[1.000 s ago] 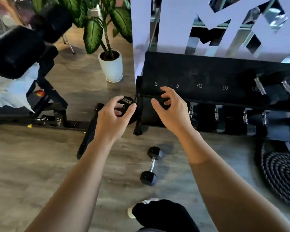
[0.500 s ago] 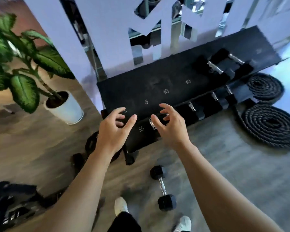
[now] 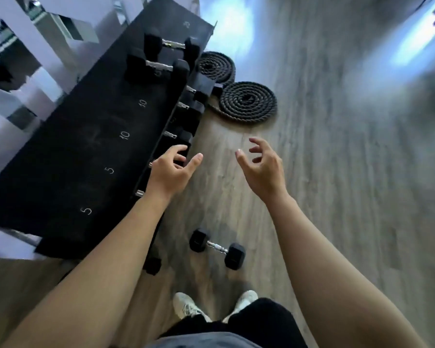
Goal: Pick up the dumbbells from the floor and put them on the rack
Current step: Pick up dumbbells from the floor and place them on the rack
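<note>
A small black hex dumbbell (image 3: 217,248) with a chrome handle lies on the wood floor just ahead of my feet. The black rack (image 3: 81,146) runs diagonally on the left, its top shelf marked 5, 5, 10, 10 and bare at those marks. Two larger dumbbells (image 3: 158,65) rest at its far end, and more sit on the lower shelf (image 3: 186,116). My left hand (image 3: 172,169) hovers empty at the rack's front edge, fingers apart. My right hand (image 3: 260,167) hangs empty over the floor, fingers spread, well above the floor dumbbell.
Two coiled black battle ropes (image 3: 248,101) lie on the floor beyond the rack's far end. White panels with mirror cut-outs (image 3: 23,59) stand behind the rack. My white shoes (image 3: 191,307) are at the bottom. Wood floor (image 3: 349,172) stretches to the right.
The view has swung right and tilted down, so the rack now sits at my left and the plant is gone. Both hands stay empty and spread; the floor dumbbell has not moved.
</note>
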{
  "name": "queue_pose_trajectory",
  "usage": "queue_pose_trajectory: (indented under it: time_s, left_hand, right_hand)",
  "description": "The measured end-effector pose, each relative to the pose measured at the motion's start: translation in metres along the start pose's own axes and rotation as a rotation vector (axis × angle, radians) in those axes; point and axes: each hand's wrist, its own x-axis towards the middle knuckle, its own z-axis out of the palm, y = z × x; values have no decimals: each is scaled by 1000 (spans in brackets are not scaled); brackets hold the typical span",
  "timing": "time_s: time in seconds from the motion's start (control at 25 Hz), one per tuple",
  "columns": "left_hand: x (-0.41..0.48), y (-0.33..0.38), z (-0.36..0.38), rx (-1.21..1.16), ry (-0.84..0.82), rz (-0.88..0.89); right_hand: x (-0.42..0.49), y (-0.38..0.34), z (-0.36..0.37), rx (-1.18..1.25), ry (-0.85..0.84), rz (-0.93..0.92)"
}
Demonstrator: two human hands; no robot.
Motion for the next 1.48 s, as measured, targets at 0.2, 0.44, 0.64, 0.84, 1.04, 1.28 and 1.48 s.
queue_pose_trajectory:
  time_s: [0.2,0.44,0.64,0.84,1.04,1.28,1.48]
  left_hand:
    - [-5,-26,56,32,-80,-52]
    - [16,-131,143,107,-152,-114]
    - [59,-329,256,160,-212,-106]
    - [80,-530,361,212,-291,-87]
    - [97,-658,426,255,-240,-96]
    - [106,-698,439,43,-255,-421]
    - [100,-701,430,-156,-348,-681]
  right_hand:
    - [-22,67,10,47,24,166]
    - [-45,188,73,22,25,330]
    - [-78,382,170,-7,113,552]
    - [-117,568,287,-21,166,708]
    - [-133,679,369,-23,161,781]
    - [-135,705,377,-27,225,872]
    - [-147,716,370,262,271,973]
